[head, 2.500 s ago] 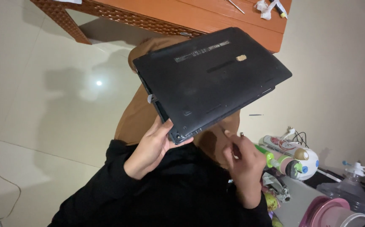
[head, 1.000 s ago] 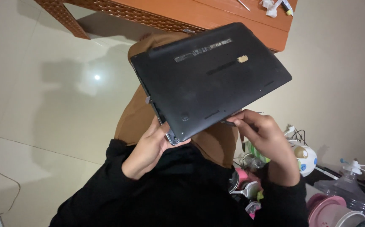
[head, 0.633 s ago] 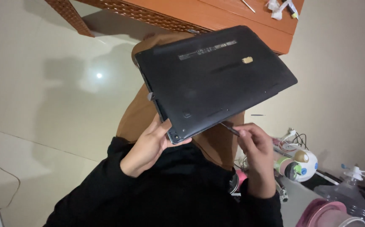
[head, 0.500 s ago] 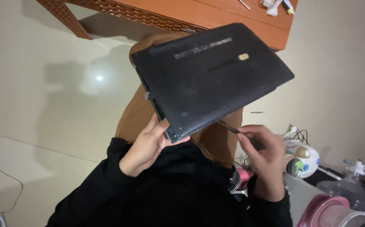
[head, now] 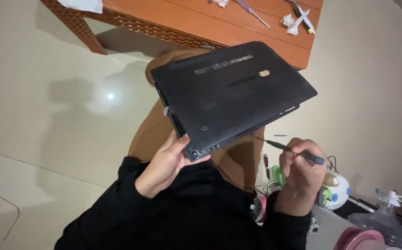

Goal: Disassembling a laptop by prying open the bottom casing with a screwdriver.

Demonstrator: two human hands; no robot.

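The left hand (head: 164,164) is gripping the near corner of a matte black laptop (head: 231,95) (underside up, tilted over the lap). The right hand (head: 300,173) is pinching a thin screwdriver (head: 293,150), tip by the laptop's edge. An orange wooden table (head: 201,25) is standing beyond.

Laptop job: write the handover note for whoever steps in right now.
Left hand: grips the near corner of the black laptop, held bottom-up over the lap.
Right hand: holds a thin screwdriver, tip pointing at the laptop's near edge, not touching it as far as I can tell.
Done: bottom cover looks parted at the left edge.
Left: cover is not yet off.
More tools lie on the wooden table.
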